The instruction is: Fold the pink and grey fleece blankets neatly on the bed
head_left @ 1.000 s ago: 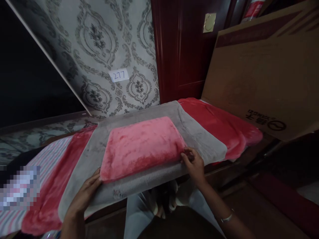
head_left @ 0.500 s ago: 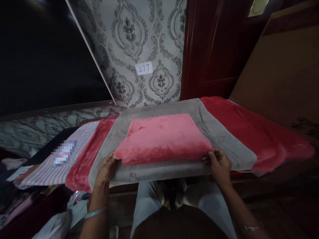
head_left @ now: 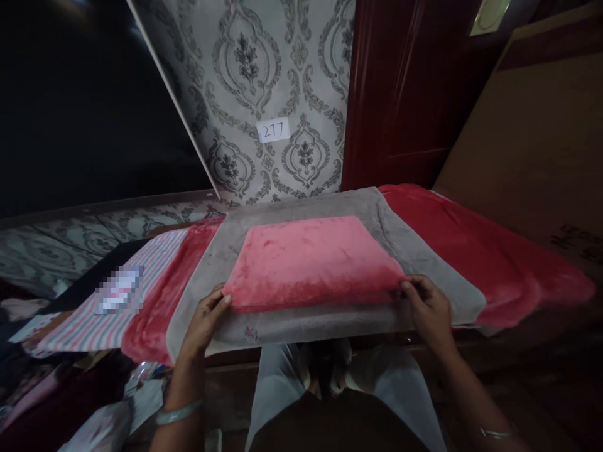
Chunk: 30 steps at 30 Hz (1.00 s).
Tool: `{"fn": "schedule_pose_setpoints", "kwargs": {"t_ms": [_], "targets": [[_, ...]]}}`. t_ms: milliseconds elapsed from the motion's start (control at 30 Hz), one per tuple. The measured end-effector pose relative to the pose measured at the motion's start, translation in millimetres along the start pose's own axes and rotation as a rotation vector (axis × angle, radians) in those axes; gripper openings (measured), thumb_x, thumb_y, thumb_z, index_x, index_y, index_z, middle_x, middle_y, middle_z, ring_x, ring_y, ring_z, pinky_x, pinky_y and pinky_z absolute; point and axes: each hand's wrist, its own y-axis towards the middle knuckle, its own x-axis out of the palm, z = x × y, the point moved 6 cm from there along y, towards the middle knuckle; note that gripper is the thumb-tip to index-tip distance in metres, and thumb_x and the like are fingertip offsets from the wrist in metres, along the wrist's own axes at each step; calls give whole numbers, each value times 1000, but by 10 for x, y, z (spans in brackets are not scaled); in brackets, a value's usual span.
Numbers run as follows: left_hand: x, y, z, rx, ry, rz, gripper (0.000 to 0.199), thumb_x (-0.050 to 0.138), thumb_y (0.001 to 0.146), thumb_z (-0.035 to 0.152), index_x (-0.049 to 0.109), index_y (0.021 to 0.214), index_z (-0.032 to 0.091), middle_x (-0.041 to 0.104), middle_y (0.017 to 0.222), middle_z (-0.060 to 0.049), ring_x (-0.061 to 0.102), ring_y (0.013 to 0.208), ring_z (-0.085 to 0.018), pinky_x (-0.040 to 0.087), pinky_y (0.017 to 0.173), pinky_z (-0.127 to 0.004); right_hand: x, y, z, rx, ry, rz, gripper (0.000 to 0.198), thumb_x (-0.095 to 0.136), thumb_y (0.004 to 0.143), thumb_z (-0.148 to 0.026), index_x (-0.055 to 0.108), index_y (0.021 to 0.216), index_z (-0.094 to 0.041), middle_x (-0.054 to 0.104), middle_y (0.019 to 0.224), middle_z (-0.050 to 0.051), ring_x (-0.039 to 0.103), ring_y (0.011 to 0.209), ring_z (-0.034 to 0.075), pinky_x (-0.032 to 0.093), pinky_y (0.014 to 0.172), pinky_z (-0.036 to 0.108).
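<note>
A folded pink plush blanket (head_left: 306, 257) lies flat on a grey plush cloth (head_left: 301, 326). My left hand (head_left: 205, 320) pinches its near left corner between thumb and fingers. At the near right corner, my right hand (head_left: 426, 307) grips the fabric the same way, its fingertips partly tucked behind the edge. The blanket's near edge is stretched fairly straight between both hands. A small embroidered mark (head_left: 251, 333) shows on the grey cloth's front fold.
Red plush fabric (head_left: 452, 238) spreads out under the grey cloth. To the left are a striped cloth (head_left: 117, 307) and a large dark screen (head_left: 94, 113). A cardboard box (head_left: 541, 138) leans at right. Bags and clothes (head_left: 98, 427) crowd the lower left.
My right hand has shifted slightly right, and my left thumb now lies on top of the corner. The blanket's near edge looks flatter and pulled a little wider.
</note>
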Motion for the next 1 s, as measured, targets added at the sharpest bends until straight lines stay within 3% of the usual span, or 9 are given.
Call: {"fn": "schedule_pose_setpoints", "kwargs": {"t_ms": [167, 333, 433, 600, 833, 933, 1000], "targets": [[80, -64, -89, -73, 35, -72, 51, 76, 67, 62, 79, 95, 19, 73, 113, -10, 61, 115, -32, 39, 110, -43, 4, 30, 140, 39, -18, -80, 40, 71, 73, -61, 62, 78, -22, 61, 63, 0, 56, 55, 15, 47, 52, 28], [84, -77, -126, -91, 24, -81, 56, 75, 70, 64, 78, 102, 18, 74, 112, -9, 63, 110, -30, 43, 106, -42, 31, 30, 139, 57, -12, -127, 52, 74, 69, -59, 65, 103, -21, 70, 83, 3, 65, 73, 19, 53, 66, 31], [100, -64, -133, -79, 30, -87, 56, 74, 72, 64, 77, 103, 18, 75, 107, -9, 64, 107, -30, 47, 100, -40, 70, 50, 41, 19, -98, -207, 43, 70, 72, -60, 68, 89, -20, 69, 79, 3, 63, 72, 20, 51, 67, 31], [82, -64, -160, -45, 49, -10, 58, 72, 72, 66, 77, 104, 18, 75, 104, -8, 64, 105, -29, 47, 98, -38, 9, 61, -35, -70, -195, -110, 38, 63, 76, -58, 68, 83, -21, 67, 75, 2, 60, 72, 20, 48, 69, 31], [93, -62, -141, -84, 48, -48, 58, 73, 70, 66, 76, 100, 17, 75, 102, -8, 65, 99, -27, 50, 92, -36, 22, 4, 198, -4, -208, -177, 42, 61, 77, -62, 66, 82, -20, 67, 74, 3, 59, 69, 19, 48, 66, 30], [58, -34, -161, -95, 91, -7, 59, 69, 71, 69, 73, 98, 16, 73, 95, -7, 65, 93, -26, 52, 84, -34, -69, 14, 50, -111, -271, -64, 44, 59, 82, -60, 68, 92, -19, 69, 86, 7, 62, 77, 21, 52, 72, 35], [2, -12, -90, -14, 196, 142, 58, 63, 75, 68, 71, 101, 17, 72, 98, -8, 65, 94, -26, 52, 85, -36, -88, 26, -196, -271, -345, 28, 44, 58, 87, -58, 68, 105, -19, 69, 101, 10, 63, 90, 24, 53, 78, 39]]}}
